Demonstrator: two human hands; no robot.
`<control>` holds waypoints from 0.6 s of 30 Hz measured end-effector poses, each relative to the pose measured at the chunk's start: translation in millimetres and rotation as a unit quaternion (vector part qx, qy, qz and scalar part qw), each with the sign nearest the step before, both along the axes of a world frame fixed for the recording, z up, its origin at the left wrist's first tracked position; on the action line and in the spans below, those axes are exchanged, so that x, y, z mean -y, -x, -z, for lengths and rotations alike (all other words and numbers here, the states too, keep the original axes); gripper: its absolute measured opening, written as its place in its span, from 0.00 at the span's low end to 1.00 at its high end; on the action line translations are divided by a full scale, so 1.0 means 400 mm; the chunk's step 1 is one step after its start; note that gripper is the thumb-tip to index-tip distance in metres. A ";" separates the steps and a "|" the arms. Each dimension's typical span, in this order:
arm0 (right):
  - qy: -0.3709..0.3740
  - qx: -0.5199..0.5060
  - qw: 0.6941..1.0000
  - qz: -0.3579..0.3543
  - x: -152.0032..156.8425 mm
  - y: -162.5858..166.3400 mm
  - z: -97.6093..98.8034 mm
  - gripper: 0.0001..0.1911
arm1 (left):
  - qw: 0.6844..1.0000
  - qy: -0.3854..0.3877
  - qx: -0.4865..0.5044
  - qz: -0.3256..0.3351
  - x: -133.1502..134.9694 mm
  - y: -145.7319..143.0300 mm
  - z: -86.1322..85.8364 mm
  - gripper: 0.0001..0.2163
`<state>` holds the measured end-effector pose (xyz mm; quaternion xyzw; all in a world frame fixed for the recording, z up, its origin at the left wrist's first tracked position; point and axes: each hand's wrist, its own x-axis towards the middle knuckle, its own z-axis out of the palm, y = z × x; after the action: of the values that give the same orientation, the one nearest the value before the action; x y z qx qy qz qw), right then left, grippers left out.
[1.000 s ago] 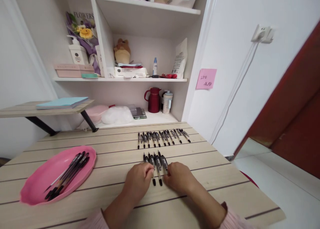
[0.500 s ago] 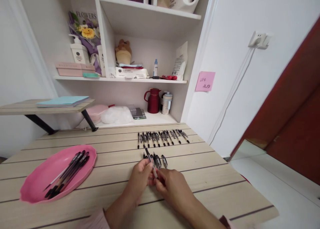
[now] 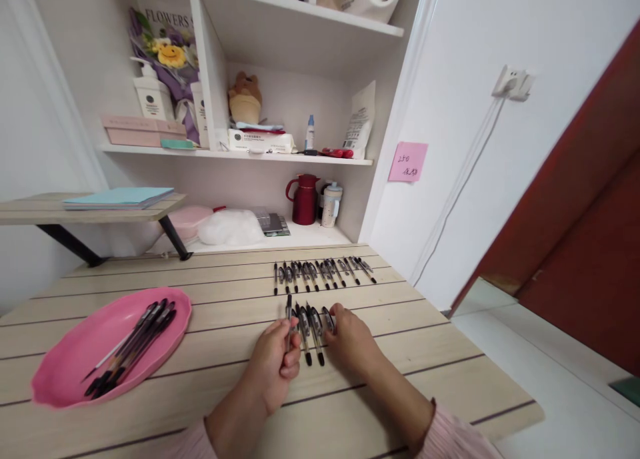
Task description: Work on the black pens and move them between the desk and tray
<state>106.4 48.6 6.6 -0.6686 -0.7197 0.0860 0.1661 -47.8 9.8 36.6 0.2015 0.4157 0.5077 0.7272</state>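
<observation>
Head view: your left hand (image 3: 277, 352) grips a clear-and-black plastic pen (image 3: 289, 305); your right hand (image 3: 353, 335) touches a black plastic cap (image 3: 327, 317), grip unclear, over a dark-striped pale table (image 3: 440, 365) facing white shelving (image 3: 300, 12).

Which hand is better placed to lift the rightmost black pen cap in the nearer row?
Probably the right hand: it is right beside that cap, while the left hand already holds a pen.

A red jug (image 3: 305, 202) stands by a pale cup (image 3: 331, 207). A brown toy (image 3: 245, 97) sits higher up. A pink note (image 3: 407, 161) sticks to the wall (image 3: 450, 52).
</observation>
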 end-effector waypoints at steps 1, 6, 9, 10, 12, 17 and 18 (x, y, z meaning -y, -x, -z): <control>-0.008 0.005 1.000 -0.002 -0.001 0.003 0.006 0.11 | 1.000 -0.006 -0.004 0.004 0.001 -0.001 0.000 0.03; -0.007 0.013 1.000 -0.012 -0.010 -0.010 0.018 0.12 | 0.999 -0.018 -0.031 0.026 0.004 -0.007 0.002 0.04; 0.006 0.000 1.000 -0.003 -0.016 -0.023 0.017 0.11 | 0.998 -0.027 -0.038 0.042 0.004 -0.009 0.007 0.04; 0.012 -0.006 1.000 -0.002 -0.017 -0.028 0.016 0.11 | 0.998 -0.030 -0.042 0.045 0.004 -0.009 0.009 0.04; 0.024 -0.019 1.000 0.002 -0.019 -0.037 0.014 0.12 | 0.997 -0.033 -0.050 0.047 0.004 -0.010 0.013 0.04; 0.024 -0.064 0.998 0.005 0.000 -0.078 0.002 0.10 | 0.996 -0.035 -0.069 0.049 0.006 -0.008 0.018 0.06; 0.025 -0.092 0.995 -0.001 0.006 -0.088 -0.003 0.09 | 0.995 -0.039 -0.074 0.052 0.007 -0.007 0.018 0.07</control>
<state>141.5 46.0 7.9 -0.6608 -0.7000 0.1652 0.2146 -44.9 7.1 29.2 0.2886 0.4373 0.4685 0.7113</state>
